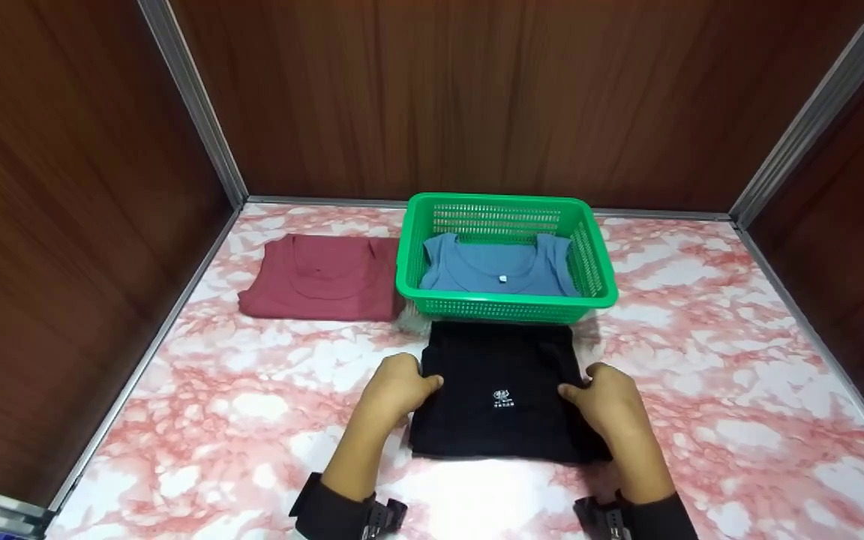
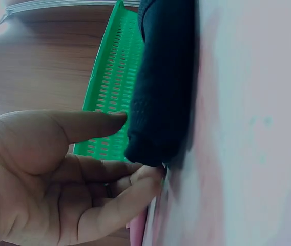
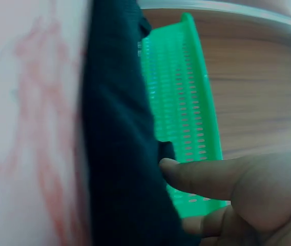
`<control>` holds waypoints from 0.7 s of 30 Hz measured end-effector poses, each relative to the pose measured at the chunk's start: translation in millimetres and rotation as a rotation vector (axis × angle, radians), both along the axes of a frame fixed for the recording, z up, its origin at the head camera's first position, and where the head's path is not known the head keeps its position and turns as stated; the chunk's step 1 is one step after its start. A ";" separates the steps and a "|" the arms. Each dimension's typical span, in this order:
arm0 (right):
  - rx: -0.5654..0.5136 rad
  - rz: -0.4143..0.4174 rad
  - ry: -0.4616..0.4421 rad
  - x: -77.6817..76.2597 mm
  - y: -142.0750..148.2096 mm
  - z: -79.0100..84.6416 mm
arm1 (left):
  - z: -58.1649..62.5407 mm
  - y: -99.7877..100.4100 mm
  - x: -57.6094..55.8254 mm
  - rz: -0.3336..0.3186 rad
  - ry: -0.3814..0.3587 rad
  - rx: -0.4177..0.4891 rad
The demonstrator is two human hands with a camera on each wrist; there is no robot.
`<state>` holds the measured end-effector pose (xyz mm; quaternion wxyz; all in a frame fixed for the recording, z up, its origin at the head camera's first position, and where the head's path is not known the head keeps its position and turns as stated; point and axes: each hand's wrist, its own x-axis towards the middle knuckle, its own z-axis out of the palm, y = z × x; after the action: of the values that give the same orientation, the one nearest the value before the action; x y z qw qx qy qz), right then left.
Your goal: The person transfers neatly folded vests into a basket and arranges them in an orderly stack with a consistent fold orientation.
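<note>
A folded black shirt (image 1: 503,360) with a small white print lies on the table in front of the green basket (image 1: 507,307). My left hand (image 1: 400,384) holds its left edge, thumb on top and fingers at the underside. At the opposite edge, my right hand (image 1: 606,394) grips the cloth with the thumb over it. The left wrist view shows the thick folded side of the shirt (image 2: 161,92) beside the left thumb and fingers. In the right wrist view, the thumb presses against the dark cloth (image 3: 120,133), and the other fingers are partly hidden behind it.
Inside the basket lies a folded blue garment (image 1: 492,268) with a scooped neckline. A folded maroon garment (image 1: 327,281) sits left of the basket, right up against it. Brown wood-grain panels (image 1: 477,97) enclose the red-and-white marbled table (image 1: 717,375) at the back and sides.
</note>
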<state>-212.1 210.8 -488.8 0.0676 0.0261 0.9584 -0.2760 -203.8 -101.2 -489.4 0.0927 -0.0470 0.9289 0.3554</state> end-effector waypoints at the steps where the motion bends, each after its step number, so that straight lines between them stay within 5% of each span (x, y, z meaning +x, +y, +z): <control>1: 0.001 -0.003 0.002 -0.5 0.1 -1.3 | -0.8 0.0 -0.5 0.001 -0.012 0.010; 13: -0.043 -0.019 -0.032 -6.6 0.1 -7.7 | -7.1 5.3 -10.5 0.030 0.006 -0.082; 21: -0.030 -0.007 -0.020 -7.9 -1.3 -11.7 | -9.1 7.1 -12.9 0.073 0.023 -0.063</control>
<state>-220.0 209.5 -500.6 0.0768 0.0314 0.9534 -0.2901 -216.7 -94.0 -498.5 0.0676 -0.0795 0.9383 0.3297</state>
